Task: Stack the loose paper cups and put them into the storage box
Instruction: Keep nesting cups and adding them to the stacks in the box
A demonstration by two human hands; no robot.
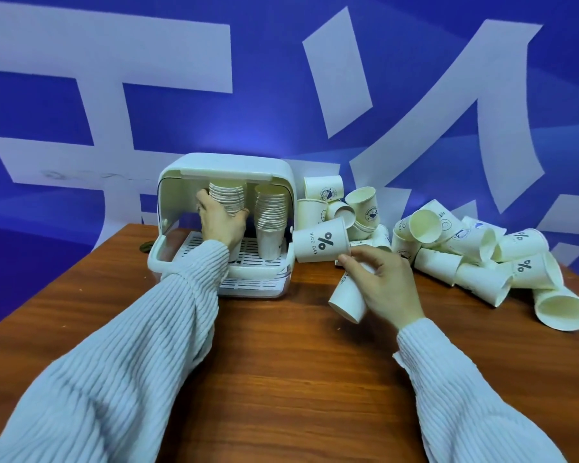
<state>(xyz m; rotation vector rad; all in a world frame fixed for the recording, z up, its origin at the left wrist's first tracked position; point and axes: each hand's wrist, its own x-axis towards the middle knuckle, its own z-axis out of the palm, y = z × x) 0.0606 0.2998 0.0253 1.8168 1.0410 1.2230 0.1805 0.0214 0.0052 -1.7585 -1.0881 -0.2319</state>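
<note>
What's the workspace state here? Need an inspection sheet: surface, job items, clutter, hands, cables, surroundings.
Surface: brown wooden table, bare in front of the person.
Job's things: white storage box, lid up, holds two cup stacks on a slotted tray: left stack, right stack. Loose cups pile lies right of the box, mostly on their sides.
Clutter: small dark object at the table edge left of the box; cannot tell what it is.
Hands: left hand inside the box, gripping the left stack. Right hand holds a cup beside a "NICE DAY" cup.
Cables: nothing seen.
Surroundings: blue wall with large white characters.
</note>
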